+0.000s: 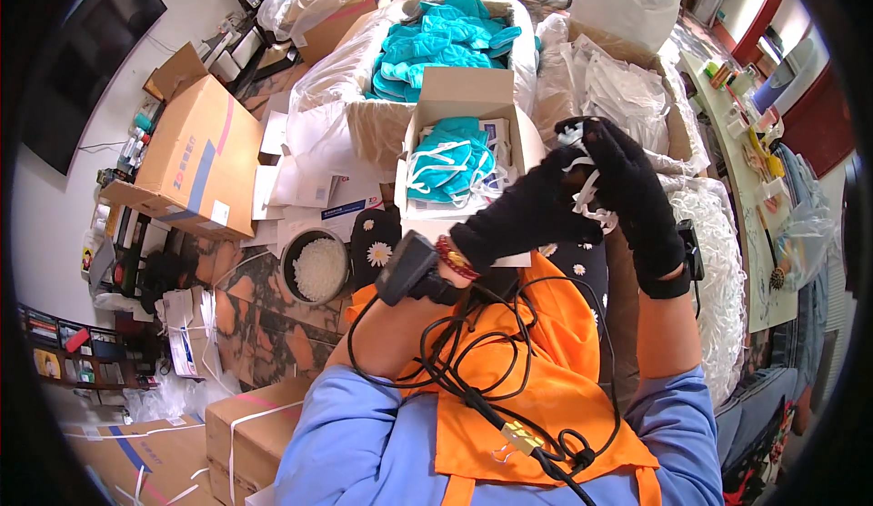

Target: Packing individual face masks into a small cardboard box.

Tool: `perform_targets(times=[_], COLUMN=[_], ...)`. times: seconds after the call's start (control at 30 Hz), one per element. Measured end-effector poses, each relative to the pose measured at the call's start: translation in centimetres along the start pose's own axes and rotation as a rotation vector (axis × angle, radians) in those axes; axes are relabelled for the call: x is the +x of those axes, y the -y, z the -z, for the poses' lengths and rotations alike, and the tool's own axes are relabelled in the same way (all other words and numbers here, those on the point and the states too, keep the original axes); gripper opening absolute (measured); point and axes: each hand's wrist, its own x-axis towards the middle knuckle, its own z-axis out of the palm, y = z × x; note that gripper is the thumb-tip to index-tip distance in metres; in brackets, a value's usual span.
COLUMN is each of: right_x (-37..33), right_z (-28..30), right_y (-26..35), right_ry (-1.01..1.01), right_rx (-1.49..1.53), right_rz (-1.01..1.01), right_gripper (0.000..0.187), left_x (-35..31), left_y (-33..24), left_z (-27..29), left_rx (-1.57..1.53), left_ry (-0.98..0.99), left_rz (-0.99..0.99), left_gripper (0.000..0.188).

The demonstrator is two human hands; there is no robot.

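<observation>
Both my hands wear black knit gloves and meet above my lap, right of the small open carton. Between them hangs a white strap [587, 190], bunched at its top. My right hand [632, 183] is closed on the strap's upper part, fingers bent over it. My left hand [536, 210] reaches in from the left with its fingers closed around the strap's side; its fingertips are partly hidden. The small carton [468, 90] holds teal fabric pieces [452, 156] with white straps on them, which look like eye masks.
A large plastic-lined box of teal pieces [446, 38] stands behind the carton. On the right are a box of clear packets [623, 88] and a heap of white straps [705, 270]. A bowl of white bits [320, 270] sits left. Black cables [482, 342] cross my apron.
</observation>
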Motion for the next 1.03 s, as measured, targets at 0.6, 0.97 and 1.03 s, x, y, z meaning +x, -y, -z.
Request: perform_targets(times=[0.6,0.97,1.03], right_x=[-1.4,-1.5,-1.4], right_z=[2.3,2.5,2.8], right_y=[-1.5,-1.6,-1.8], right_ry=[-0.110,-0.237,-0.208], right_rx=[0.455,0.256,0.279], right_rz=[-0.070,-0.099,-0.098], right_gripper=[0.033,0.041,0.049], left_x=[-2.8,-3.4,-3.6], left_y=[0.2,0.1,0.0], left_z=[1.1,1.3,1.2], left_rx=[-0.492,-0.236,-0.251], left_ry=[-0.015,0.166,0.172], left_rz=[0.553,0.613,0.594], left_gripper=[0.046,0.038,0.037])
